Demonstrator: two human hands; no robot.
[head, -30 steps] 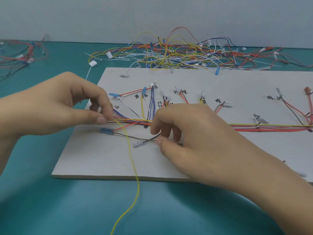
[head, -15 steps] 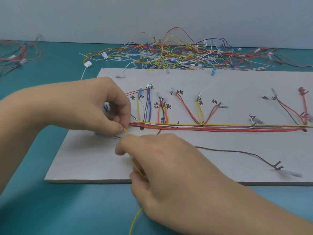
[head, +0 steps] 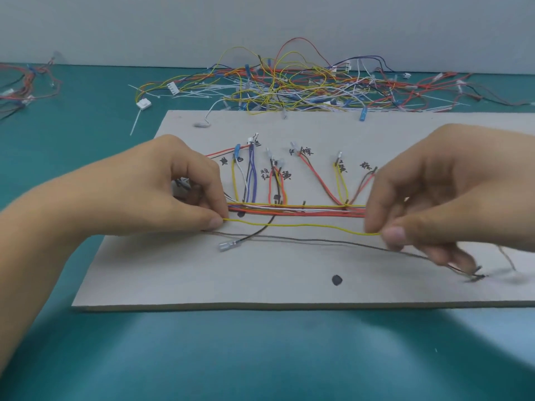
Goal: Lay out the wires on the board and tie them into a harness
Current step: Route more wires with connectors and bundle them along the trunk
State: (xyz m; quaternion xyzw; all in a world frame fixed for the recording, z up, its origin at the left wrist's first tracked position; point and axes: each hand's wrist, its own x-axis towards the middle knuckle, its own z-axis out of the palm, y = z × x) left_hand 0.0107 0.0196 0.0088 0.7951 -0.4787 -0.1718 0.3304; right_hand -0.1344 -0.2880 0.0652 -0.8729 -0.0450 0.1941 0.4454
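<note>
Yellow wire (head: 301, 226), both ends hidden

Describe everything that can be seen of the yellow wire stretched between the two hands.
The yellow wire is thin, with plastic-looking insulation. It runs almost level and slightly wavy between the left hand and the right hand, each pinching it with thumb and finger. It passes just nearer than the wire bundle on the board and crosses a black wire.

Board (head: 289, 270): matt grey, card-like; wires (head: 304, 211) w/ smooth plastic insulation (table (head: 260, 357): matt teal).
</note>
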